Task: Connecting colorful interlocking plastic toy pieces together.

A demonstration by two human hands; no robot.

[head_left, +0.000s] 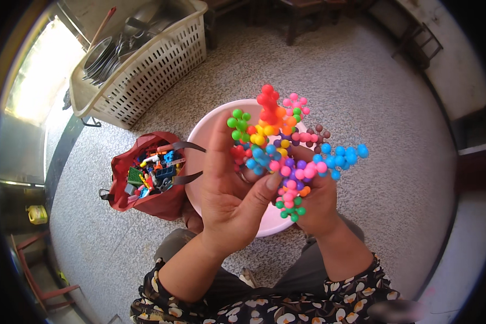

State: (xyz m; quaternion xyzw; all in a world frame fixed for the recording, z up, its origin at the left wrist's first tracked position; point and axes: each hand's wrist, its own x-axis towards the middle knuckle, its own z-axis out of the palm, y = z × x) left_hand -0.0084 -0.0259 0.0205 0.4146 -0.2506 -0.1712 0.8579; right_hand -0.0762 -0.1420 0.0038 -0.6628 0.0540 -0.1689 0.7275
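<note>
A: To begin with the head view, the sole one: where to look for the cluster (290, 162)?

B: In both hands, above the pink basin (202, 128). Made of linked, knobbly pieces, pointing every way.

A: And the left hand (229, 202)?

B: Curled about the cluster's left side, with the thumb (258, 197) against the near face, close to the pink knobs.

A: And the right hand (316, 208)?

B: Gripping low on the right, behind the pink and green arm (290, 204). Hard to tell about the fingertips: hidden by the pieces.

A: Any advice for handling a joint there?

B: Best, probably, to brace near it with the right hand and press straight with the thumb, never sideways. Mind the blue arm (340, 159): long, far out, likely to snap off with a knock. Turn the whole cluster slowly for a clear look.

A: And in case of a dropped piece?

B: Keep over the basin, not over the floor (386, 94) or the red bag (164, 204): easily lost among the plastic bits (148, 175) in there.
</note>
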